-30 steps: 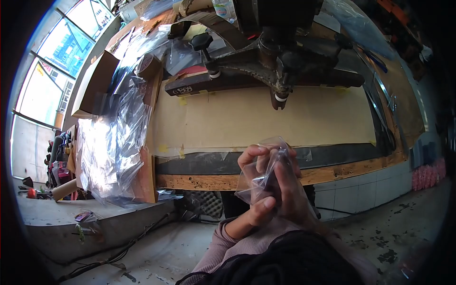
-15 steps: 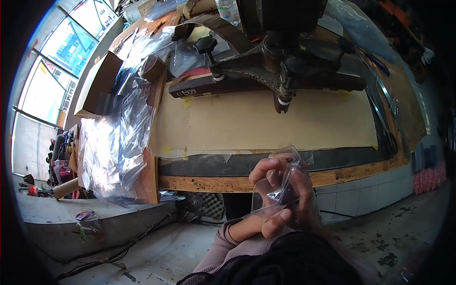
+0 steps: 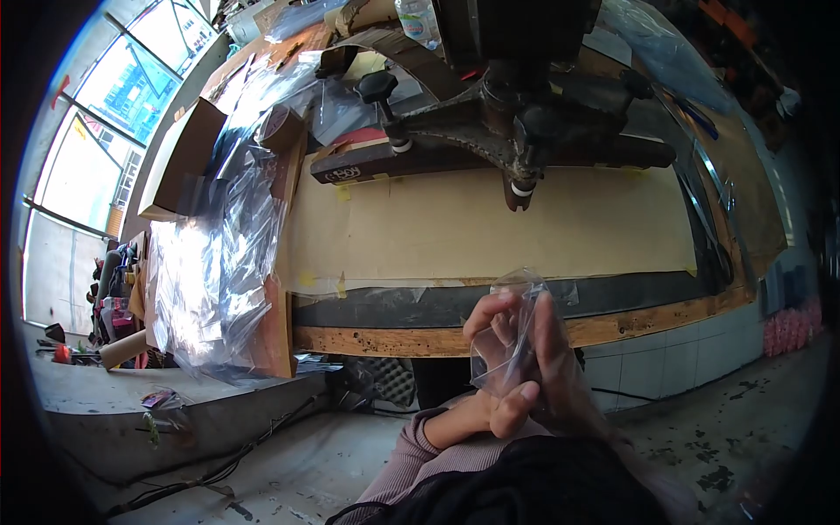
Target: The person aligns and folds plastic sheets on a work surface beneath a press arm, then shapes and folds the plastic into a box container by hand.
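A small clear plastic piece (image 3: 516,337) is held between my two hands, just in front of the table's wooden edge. My left hand (image 3: 497,385) lies under and behind the plastic, its fingers curled and its thumb against the lower part. On the right, my right hand (image 3: 560,367) presses on the plastic from the side with its fingers together. The plastic's upper corner rises above the fingertips. Beyond the hands, a beige sheet (image 3: 499,232) is taped onto the table.
A dark metal press (image 3: 455,118) with a long bar (image 3: 363,164) stands over the sheet. Clear plastic sheets (image 3: 214,271) lie heaped at the left beside a cardboard box (image 3: 179,157). Scissors (image 3: 722,262) lie at the right. A wooden edge (image 3: 385,341) runs along the front.
Both hands have moved slightly right and down since a second ago, with the plastic between them. The right fingers have straightened and closed in against the plastic over the last half second.
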`<state>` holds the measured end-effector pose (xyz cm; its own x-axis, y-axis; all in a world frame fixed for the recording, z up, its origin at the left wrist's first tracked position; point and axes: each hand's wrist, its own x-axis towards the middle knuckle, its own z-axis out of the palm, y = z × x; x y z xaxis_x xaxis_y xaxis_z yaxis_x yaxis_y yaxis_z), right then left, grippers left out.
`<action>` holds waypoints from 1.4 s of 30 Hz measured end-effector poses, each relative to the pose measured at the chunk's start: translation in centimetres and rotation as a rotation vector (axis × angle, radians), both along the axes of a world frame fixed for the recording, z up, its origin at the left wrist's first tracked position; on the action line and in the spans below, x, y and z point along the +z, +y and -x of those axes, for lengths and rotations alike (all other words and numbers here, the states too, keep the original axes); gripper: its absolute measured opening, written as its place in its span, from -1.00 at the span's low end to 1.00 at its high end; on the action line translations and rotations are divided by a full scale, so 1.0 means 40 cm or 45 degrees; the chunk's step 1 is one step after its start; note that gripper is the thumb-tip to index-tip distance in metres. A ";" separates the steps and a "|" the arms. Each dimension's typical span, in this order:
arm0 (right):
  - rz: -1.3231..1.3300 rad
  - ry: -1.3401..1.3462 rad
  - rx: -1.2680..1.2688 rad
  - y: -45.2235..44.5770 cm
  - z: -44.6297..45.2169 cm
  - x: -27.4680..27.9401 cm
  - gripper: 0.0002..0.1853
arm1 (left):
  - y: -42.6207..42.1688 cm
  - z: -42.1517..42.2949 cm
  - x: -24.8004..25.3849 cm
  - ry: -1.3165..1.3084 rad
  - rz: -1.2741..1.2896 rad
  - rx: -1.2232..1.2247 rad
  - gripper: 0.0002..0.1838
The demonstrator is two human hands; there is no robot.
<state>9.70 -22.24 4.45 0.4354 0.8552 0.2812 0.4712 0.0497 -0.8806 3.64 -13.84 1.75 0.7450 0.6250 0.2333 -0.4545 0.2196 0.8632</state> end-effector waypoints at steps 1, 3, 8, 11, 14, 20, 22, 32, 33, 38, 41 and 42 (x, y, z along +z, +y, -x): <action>-0.032 0.175 0.058 0.002 -0.001 -0.025 -0.39 | 0.002 0.003 0.000 -0.006 0.017 -0.003 0.00; -0.171 0.678 0.187 0.022 0.000 -0.142 -0.40 | 0.015 0.015 0.032 0.034 0.115 -0.133 -0.01; -0.282 0.074 -0.039 0.028 0.011 -0.019 -0.45 | 0.096 -0.016 0.071 -0.186 -0.322 0.029 -0.42; -0.111 -0.032 -0.121 0.024 0.001 -0.009 -0.46 | 0.105 -0.009 0.100 -0.090 -0.524 0.080 -0.64; -0.137 -0.041 -0.108 0.025 0.001 -0.012 -0.45 | 0.116 -0.001 0.096 -0.071 -0.724 0.038 -0.67; -0.180 -0.043 -0.077 0.030 -0.003 -0.015 -0.41 | 0.113 0.000 0.102 -0.108 -0.809 0.075 -0.80; -0.182 -0.044 -0.069 0.028 -0.003 -0.015 -0.39 | 0.120 0.001 0.102 -0.097 -0.865 0.045 -0.69; -0.208 -0.027 -0.050 0.037 -0.003 -0.018 -0.32 | 0.120 0.005 0.113 -0.119 -0.786 -0.038 -0.74; -0.215 -0.027 -0.040 0.035 -0.001 -0.016 -0.31 | 0.123 0.008 0.117 -0.102 -0.786 -0.052 -0.74; -0.225 -0.008 -0.022 0.038 0.002 -0.011 -0.28 | 0.116 0.012 0.120 -0.139 -0.669 -0.059 -0.85; -0.225 0.006 -0.008 0.035 0.002 -0.010 -0.25 | 0.116 0.009 0.113 -0.141 -0.630 -0.056 -0.85; -0.225 0.015 -0.001 0.035 0.003 -0.011 -0.24 | 0.119 0.008 0.113 -0.137 -0.622 -0.054 -0.85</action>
<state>9.56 -20.84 4.02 0.4403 0.7925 0.4221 0.4608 0.2040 -0.8637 3.33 -9.06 6.26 0.7227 0.3931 0.5684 -0.5464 -0.1787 0.8183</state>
